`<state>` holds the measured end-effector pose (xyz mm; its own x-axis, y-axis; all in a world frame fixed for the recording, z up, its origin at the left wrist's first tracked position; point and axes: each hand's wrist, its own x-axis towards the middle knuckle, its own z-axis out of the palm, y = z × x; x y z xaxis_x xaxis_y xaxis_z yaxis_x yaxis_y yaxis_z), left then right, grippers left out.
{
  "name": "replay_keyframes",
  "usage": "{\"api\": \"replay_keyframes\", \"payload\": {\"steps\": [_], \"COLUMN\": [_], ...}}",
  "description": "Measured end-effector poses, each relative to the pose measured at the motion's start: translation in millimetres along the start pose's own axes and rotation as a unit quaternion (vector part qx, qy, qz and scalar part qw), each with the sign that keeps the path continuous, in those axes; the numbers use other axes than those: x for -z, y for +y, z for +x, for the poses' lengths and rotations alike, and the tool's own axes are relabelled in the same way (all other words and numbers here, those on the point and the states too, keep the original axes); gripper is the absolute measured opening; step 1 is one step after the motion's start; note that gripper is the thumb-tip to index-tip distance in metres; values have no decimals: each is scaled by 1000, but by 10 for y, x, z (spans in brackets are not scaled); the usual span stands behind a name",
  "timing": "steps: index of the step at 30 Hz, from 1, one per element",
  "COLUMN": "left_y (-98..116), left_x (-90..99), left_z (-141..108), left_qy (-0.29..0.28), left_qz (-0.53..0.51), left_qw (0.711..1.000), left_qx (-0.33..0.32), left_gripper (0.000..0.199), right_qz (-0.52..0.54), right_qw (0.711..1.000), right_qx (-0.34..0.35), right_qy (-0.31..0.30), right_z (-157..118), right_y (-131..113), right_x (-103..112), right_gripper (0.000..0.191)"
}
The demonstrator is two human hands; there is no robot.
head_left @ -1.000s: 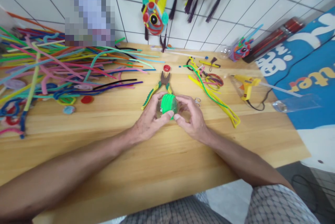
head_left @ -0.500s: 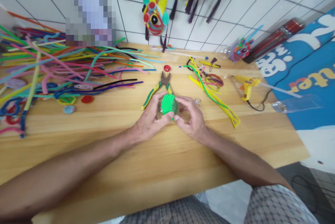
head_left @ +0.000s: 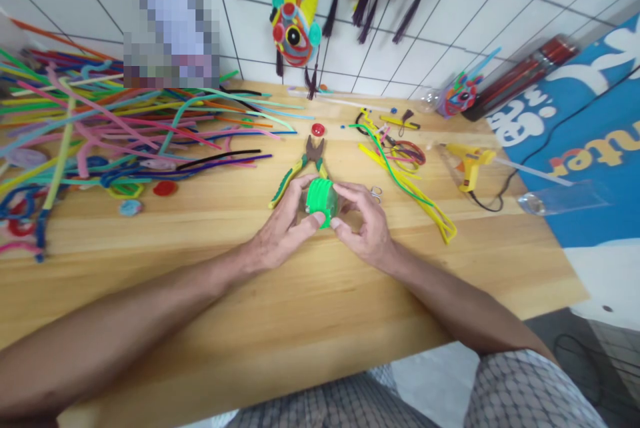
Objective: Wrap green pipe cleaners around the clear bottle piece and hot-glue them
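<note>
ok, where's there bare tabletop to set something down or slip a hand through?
Table: widest patch lies between the forearms and near edge. Another on the right, bordered by yellow stems, glue gun and right forearm. Crowded: back left, under the coloured stems; centre, where both hands hold the green-wrapped ball by the pliers.

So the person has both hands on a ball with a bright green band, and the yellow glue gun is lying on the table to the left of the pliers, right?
Not quite: the yellow glue gun lies to the right of the pliers, as the head view shows. The left hand and right hand are indeed both on the green-banded ball.
</note>
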<state>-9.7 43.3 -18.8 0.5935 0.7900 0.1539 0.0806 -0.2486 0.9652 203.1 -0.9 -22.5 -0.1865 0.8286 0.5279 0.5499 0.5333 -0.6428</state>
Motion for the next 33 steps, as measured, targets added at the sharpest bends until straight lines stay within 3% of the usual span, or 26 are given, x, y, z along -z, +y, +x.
{"api": "replay_keyframes", "payload": {"steps": [4,15,27,33], "left_y": [-35,-69,-73,-87], "left_x": [-24,-52,-42,-74], "left_z": [-4,20,31,14], "left_qy": [10,46,33,52], "left_qz": [-10,-16,-9,9], "left_qw": [1000,999,999,998], "left_qx": [-4,-9,-6,-18], "left_gripper": [68,57,57,76], "right_qz": [10,10,-7,18], "right_qw": [1000,1000,1000,999], "right_qx": [-1,-17,-16,-27], "right_qy": [-1,-22,-15,0], "right_z": [-1,-13,-12,-22], "right_y": [-8,-9,9,-4], "right_x": [-3,15,0,-20], "right_gripper": [53,54,55,50]}}
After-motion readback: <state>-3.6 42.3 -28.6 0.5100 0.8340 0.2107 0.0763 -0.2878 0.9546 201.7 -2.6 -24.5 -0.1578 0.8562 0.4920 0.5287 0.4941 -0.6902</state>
